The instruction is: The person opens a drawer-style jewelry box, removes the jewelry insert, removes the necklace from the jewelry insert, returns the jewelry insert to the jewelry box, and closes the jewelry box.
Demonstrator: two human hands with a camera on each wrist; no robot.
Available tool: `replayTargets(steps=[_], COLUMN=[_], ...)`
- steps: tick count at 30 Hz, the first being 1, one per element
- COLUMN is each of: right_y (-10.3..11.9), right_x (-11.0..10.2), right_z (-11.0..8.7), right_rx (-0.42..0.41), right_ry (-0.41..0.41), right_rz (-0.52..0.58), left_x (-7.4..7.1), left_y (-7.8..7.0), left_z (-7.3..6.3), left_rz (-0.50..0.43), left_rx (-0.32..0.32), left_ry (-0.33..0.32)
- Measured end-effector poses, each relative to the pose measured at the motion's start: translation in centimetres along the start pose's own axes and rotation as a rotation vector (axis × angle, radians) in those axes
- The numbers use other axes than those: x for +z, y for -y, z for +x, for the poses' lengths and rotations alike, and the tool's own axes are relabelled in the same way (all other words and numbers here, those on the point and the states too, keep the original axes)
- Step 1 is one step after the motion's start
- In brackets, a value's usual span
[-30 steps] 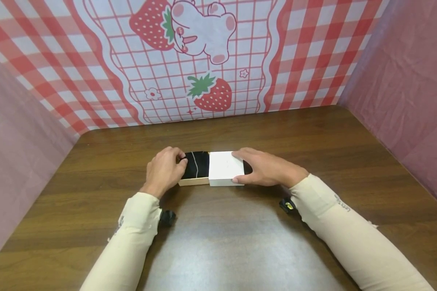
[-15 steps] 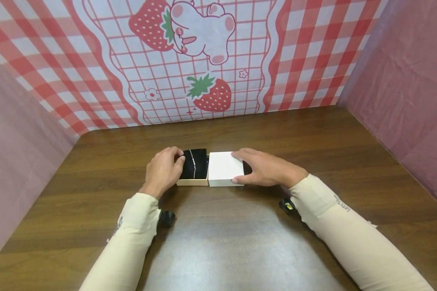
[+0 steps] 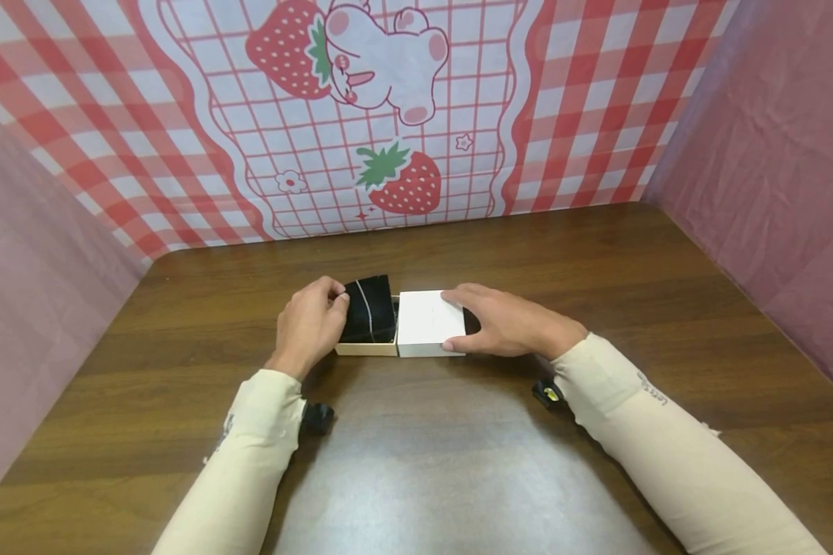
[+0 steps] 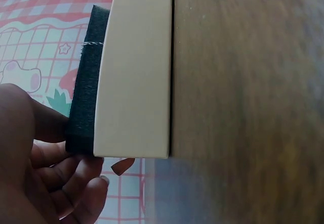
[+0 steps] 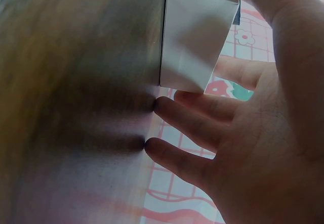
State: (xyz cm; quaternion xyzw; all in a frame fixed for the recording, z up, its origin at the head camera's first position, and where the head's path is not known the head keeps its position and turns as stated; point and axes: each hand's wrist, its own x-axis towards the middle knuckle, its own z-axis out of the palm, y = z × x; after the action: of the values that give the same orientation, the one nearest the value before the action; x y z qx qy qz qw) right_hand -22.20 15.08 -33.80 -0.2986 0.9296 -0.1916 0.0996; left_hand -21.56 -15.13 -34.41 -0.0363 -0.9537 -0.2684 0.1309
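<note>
A slide-out jewelry box lies mid-table in the head view, its white sleeve [image 3: 430,322] on the right and its beige tray [image 3: 366,349] pulled out to the left. In the tray a black pad [image 3: 368,312] sits tilted, part of it raised above the rim, with a thin silver chain [image 3: 366,299] across it. My left hand [image 3: 310,324] pinches the pad's left edge between thumb and fingers. In the left wrist view the pad [image 4: 85,92] stands out past the tray's side wall [image 4: 134,77]. My right hand [image 3: 510,320] grips the sleeve between thumb and index finger; its other fingers touch the table.
The brown wooden table [image 3: 416,432] spreads around the box. Behind it hangs a red-and-white checked cloth [image 3: 590,100] with strawberry prints, and pink cloths [image 3: 770,177] stand at both sides. Black wrist cameras [image 3: 318,417] sit under the cuffs.
The black pad has risen and tilted in the tray, its far edge shifting up and left with the chain. My left hand has moved slightly left with it. The right hand and sleeve have stayed put.
</note>
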Motion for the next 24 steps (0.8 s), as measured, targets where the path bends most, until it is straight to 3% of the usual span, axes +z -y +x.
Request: replayTargets(steps=[11, 19, 24], right_y=[-0.08, -0.1, -0.06], right_x=[0.06, 0.07, 0.02], right_z=[-0.02, 0.01, 0.05], right_rx=[-0.007, 0.006, 0.019], right_ry=[-0.003, 0.004, 0.007], right_rz=[-0.013, -0.007, -0.012], left_x=[0.09, 0.15, 0.21], left_y=[-0.08, -0.1, -0.04], left_z=[-0.07, -0.11, -0.05], left_rz=[-0.061, -0.136, -0.136], left_rx=[-0.027, -0.003, 0.002], left_ry=[-0.011, -0.119, -0.131])
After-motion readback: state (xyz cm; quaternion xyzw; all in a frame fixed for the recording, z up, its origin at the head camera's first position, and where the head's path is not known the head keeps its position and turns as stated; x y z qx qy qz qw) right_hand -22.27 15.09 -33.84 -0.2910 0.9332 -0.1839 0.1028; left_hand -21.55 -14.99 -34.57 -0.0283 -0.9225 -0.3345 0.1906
